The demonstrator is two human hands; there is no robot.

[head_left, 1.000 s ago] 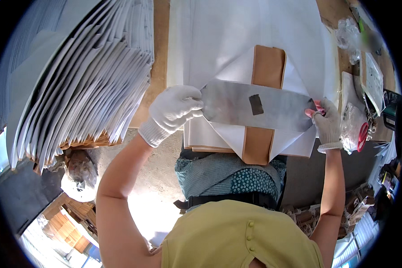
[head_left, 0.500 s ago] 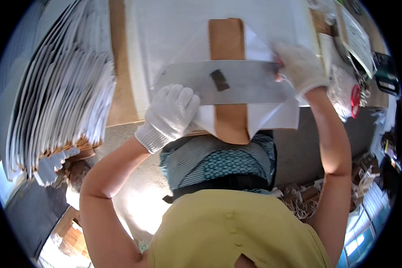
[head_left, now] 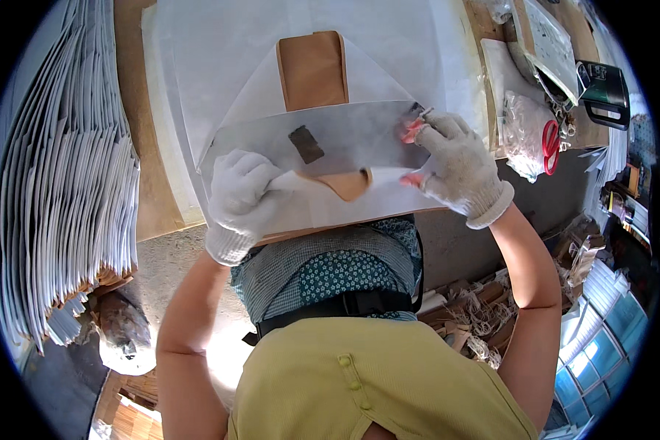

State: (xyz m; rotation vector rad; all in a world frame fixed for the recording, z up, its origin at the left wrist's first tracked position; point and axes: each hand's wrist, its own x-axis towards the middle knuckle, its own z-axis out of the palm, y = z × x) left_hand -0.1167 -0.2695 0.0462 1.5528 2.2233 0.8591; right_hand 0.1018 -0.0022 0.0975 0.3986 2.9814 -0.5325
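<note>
A grey, see-through flat strip (head_left: 352, 132) with a dark patch lies across a white paper sheet (head_left: 330, 213) and a brown paper strip (head_left: 312, 73). The sheet's near edge is raised and folded back toward the grey strip, blurred, bringing the brown strip's near end (head_left: 348, 185) with it. My left hand (head_left: 242, 191), in a white knitted glove, is closed at the left end of this fold. My right hand (head_left: 458, 165), gloved with reddish fingertips showing, has its thumb at the fold's right end and its fingers on the grey strip's right end.
A tall stack of folded white paper pieces (head_left: 66, 183) stands at the left. On the right are red-handled scissors (head_left: 551, 147), a clear plastic bag (head_left: 524, 132) and a dark green container (head_left: 603, 94). Cardboard scraps and string (head_left: 477, 319) lie on the floor.
The near edge of the paper, with the brown strip's end, has lifted and turned back. My right hand has come down and inward along the grey strip's end. The view has shifted.
</note>
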